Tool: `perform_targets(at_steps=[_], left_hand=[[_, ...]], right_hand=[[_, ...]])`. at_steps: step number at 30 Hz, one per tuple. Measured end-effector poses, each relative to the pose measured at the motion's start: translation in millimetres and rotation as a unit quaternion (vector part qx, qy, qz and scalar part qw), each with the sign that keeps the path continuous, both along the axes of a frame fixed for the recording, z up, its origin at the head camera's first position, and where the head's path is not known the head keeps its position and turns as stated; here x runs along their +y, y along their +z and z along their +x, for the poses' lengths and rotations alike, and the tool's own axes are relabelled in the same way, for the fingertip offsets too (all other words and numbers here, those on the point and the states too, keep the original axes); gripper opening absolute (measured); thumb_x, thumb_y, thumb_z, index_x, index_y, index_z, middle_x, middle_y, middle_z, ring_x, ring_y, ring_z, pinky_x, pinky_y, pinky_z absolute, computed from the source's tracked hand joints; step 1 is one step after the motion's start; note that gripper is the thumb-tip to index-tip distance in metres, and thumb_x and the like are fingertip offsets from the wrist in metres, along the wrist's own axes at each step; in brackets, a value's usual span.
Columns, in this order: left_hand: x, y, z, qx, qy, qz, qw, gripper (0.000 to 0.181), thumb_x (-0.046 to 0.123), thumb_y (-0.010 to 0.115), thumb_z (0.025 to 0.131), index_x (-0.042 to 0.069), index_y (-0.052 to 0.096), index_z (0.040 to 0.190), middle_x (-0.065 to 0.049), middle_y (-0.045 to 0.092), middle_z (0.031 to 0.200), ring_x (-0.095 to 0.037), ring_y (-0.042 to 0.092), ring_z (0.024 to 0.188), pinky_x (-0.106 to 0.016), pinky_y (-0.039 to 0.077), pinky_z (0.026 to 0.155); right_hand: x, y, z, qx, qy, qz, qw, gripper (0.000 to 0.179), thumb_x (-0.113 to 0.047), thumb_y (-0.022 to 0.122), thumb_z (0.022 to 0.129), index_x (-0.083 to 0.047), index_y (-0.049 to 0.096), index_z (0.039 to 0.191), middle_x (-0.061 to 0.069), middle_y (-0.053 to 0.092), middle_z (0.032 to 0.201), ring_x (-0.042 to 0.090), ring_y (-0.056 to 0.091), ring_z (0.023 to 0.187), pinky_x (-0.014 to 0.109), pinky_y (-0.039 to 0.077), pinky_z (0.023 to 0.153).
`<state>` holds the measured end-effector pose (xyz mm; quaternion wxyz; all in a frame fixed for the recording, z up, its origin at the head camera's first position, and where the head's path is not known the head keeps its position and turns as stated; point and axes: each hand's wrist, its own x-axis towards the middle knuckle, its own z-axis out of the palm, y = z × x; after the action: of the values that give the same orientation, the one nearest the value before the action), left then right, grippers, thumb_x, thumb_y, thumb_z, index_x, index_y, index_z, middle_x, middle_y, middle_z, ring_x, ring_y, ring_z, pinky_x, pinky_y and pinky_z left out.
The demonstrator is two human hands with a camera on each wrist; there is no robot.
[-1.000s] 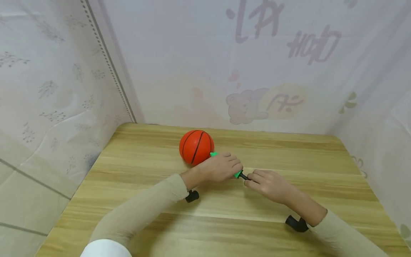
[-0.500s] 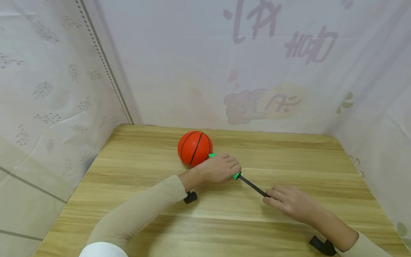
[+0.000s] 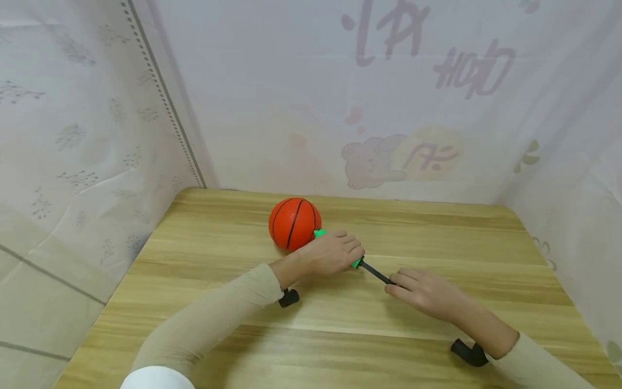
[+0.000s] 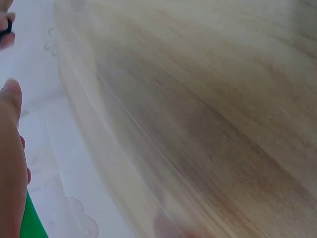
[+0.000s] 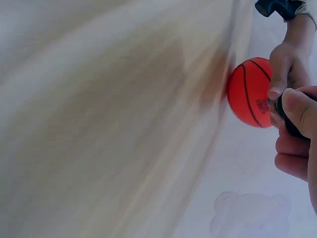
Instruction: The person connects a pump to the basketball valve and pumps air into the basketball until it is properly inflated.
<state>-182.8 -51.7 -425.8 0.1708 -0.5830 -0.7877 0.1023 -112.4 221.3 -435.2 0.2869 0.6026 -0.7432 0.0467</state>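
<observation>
An orange-red basketball (image 3: pixel 293 222) with black lines rests toward the back of the wooden table. My left hand (image 3: pixel 332 254) grips the green barrel of a hand pump (image 3: pixel 357 263), whose green tip end meets or nearly meets the ball's right side. From the barrel's other end a black rod (image 3: pixel 376 272) sticks partway out. My right hand (image 3: pixel 425 294) holds the pump's handle, mostly covered by the fingers in the head view. Black handle (image 5: pixel 291 124) shows between thumb and fingers in the right wrist view. Whether a needle enters the ball is hidden.
The wood-grain table (image 3: pixel 218 232) is bounded by a printed cloth (image 3: pixel 291 108) behind and at both sides. A black wrist camera mount (image 3: pixel 289 298) hangs under the left wrist, another black mount (image 3: pixel 468 353) under the right.
My right hand drew the rod out down and to the right, then moved partway back toward the barrel. The left hand and ball stayed nearly in place.
</observation>
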Motion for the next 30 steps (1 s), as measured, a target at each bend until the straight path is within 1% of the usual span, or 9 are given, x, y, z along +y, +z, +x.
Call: perform_targets(at_steps=[3,6,9,12,15,18,24,27,30], left_hand=[[2.0,-1.2,0.6,0.0,-0.007,0.003,1.0,0.02,0.035,0.055,0.105,0.015,0.057,0.105,0.006,0.062,0.101,-0.011,0.055,0.094,-0.021,0.042,0.083],[3.7,-1.6,2.1,-0.006,-0.008,-0.006,0.9999,0.017,0.032,0.053,0.106,0.015,0.057,0.105,0.005,0.062,0.104,-0.012,0.056,0.097,-0.022,0.041,0.085],[4.5,-0.5,3.2,-0.013,-0.005,-0.015,0.9998,0.013,0.027,0.051,0.107,0.015,0.057,0.106,0.005,0.063,0.108,-0.012,0.056,0.1,-0.022,0.041,0.088],[4.2,0.7,2.9,-0.019,-0.004,-0.019,0.9996,0.014,0.028,0.051,0.107,0.015,0.056,0.106,0.005,0.062,0.108,-0.012,0.056,0.101,-0.022,0.041,0.089],[3.2,1.9,1.9,-0.026,0.0,-0.017,0.9995,0.016,0.031,0.052,0.107,0.016,0.056,0.105,0.006,0.062,0.106,-0.011,0.057,0.101,-0.022,0.042,0.09],[3.3,1.3,1.1,-0.032,0.0,-0.016,0.9994,0.018,0.034,0.054,0.106,0.017,0.056,0.105,0.006,0.063,0.107,-0.011,0.057,0.102,-0.021,0.042,0.09],[5.1,-1.6,1.5,-0.022,-0.016,-0.031,0.9992,0.013,0.028,0.052,0.107,0.016,0.056,0.107,0.006,0.063,0.11,-0.01,0.057,0.103,-0.02,0.042,0.09],[3.9,-1.8,1.9,-0.024,-0.006,-0.04,0.9989,0.011,0.025,0.053,0.107,0.015,0.057,0.11,0.006,0.063,0.111,-0.011,0.057,0.105,-0.021,0.042,0.093],[3.1,-0.4,1.5,-0.031,0.002,-0.039,0.9987,0.011,0.024,0.053,0.106,0.015,0.057,0.11,0.005,0.063,0.111,-0.011,0.056,0.104,-0.022,0.042,0.095]], right_hand=[[-12.2,1.5,-9.4,0.005,0.007,0.002,1.0,0.04,-0.01,0.032,0.112,-0.007,0.068,0.096,0.003,0.066,0.09,0.012,0.06,0.075,0.02,0.051,0.063],[-23.3,2.3,-15.8,0.013,0.009,-0.005,0.9999,0.041,-0.009,0.03,0.112,-0.007,0.068,0.096,0.002,0.066,0.09,0.012,0.06,0.075,0.02,0.051,0.064],[-29.8,2.8,-18.8,0.008,0.009,-0.018,0.9998,0.042,-0.009,0.03,0.112,-0.007,0.069,0.096,0.002,0.067,0.09,0.011,0.062,0.075,0.02,0.053,0.065],[-29.8,3.1,-18.8,0.003,0.015,-0.026,0.9996,0.042,-0.009,0.031,0.112,-0.007,0.069,0.094,0.002,0.068,0.089,0.011,0.062,0.074,0.02,0.053,0.064],[-21.2,4.0,-13.8,-0.005,0.013,-0.024,0.9996,0.04,-0.011,0.032,0.112,-0.007,0.068,0.095,0.002,0.067,0.09,0.011,0.061,0.074,0.019,0.052,0.064],[-6.9,3.3,-1.8,-0.014,0.01,-0.028,0.9995,0.038,-0.013,0.035,0.112,-0.008,0.068,0.095,0.001,0.068,0.09,0.012,0.062,0.075,0.02,0.053,0.064],[16.8,-3.5,22.9,-0.017,0.013,-0.055,0.9983,0.039,-0.013,0.037,0.112,-0.009,0.069,0.091,0.0,0.066,0.087,0.012,0.061,0.071,0.021,0.052,0.061],[23.7,-5.7,28.1,-0.011,0.009,-0.058,0.9982,0.039,-0.011,0.035,0.112,-0.009,0.069,0.092,0.001,0.065,0.087,0.012,0.059,0.071,0.022,0.052,0.06],[26.7,-6.1,28.0,-0.004,0.01,-0.06,0.9981,0.038,-0.01,0.035,0.111,-0.009,0.068,0.092,0.001,0.065,0.087,0.014,0.06,0.071,0.023,0.053,0.06]])
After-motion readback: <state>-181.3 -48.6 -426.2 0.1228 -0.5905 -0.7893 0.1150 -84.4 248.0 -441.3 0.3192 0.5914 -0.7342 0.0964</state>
